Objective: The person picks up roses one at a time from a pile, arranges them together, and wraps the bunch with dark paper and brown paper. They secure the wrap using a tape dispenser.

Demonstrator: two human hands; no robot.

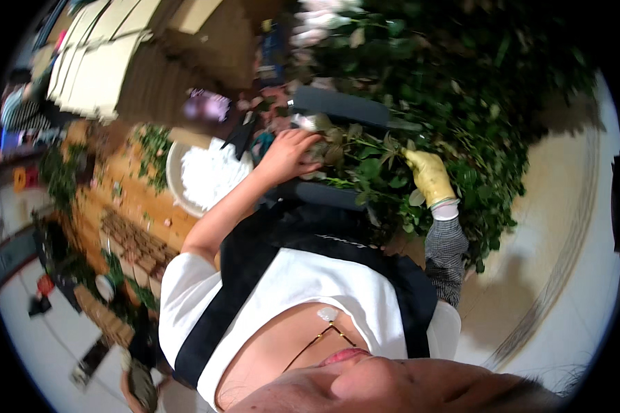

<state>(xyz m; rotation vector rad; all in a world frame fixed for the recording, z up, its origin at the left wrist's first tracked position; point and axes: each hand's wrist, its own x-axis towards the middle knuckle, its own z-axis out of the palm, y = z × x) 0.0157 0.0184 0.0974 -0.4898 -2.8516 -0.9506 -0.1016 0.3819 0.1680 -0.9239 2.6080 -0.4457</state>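
Observation:
Leafy rose stems (pixel 368 148) lie across between my hands, over a dark grey padded holder with a far side (pixel 341 104) and a near side (pixel 327 194). My left hand (pixel 293 155), bare, has its fingers curled over the left end of the stems, by a pale, blurred bloom or wrap (pixel 313 122). What sits under those fingers is partly hidden. At the right, my right hand (pixel 430 177) wears a yellow-coated glove and a grey knit sleeve. Its fingers close round the stems among the leaves.
A big heap of green foliage (pixel 455 76) fills the far right, with pale blooms (pixel 317 24) at its edge. Left of me stands a round tub (pixel 174 175) of white pieces. Stacked cardboard (pixel 93 76) rises at the far left, near another person (pixel 24 110).

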